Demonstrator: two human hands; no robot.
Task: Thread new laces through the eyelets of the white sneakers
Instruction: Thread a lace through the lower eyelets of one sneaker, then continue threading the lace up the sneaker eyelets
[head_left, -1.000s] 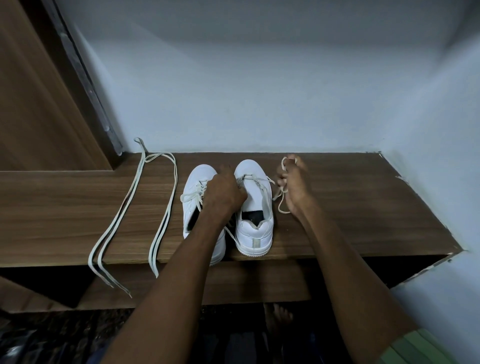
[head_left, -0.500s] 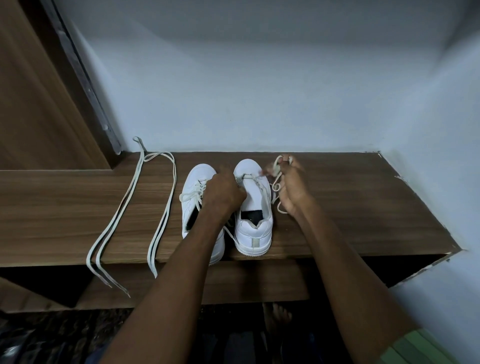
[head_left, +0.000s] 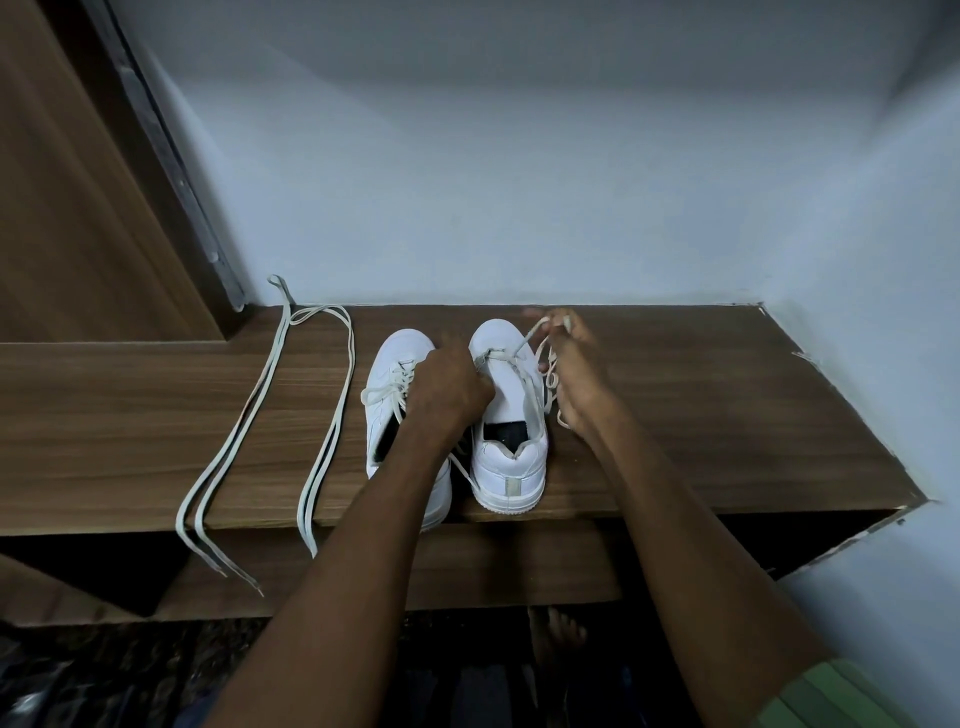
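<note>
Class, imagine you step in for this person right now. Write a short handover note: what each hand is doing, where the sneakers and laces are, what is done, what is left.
Left hand: rests curled on the right sneaker at its eyelets, steadying it.
Right hand: pinches the lace running from that sneaker's front eyelets, pulled up and to the right.
Left sneaker: beside it on the wooden shelf, with a lace in its eyelets.
Two loose laces: on the shelf to the left, ends hanging over the edge.
Done: neither loose lace is threaded yet.
Left: probably clear both sneakers, then thread the loose laces.
</note>
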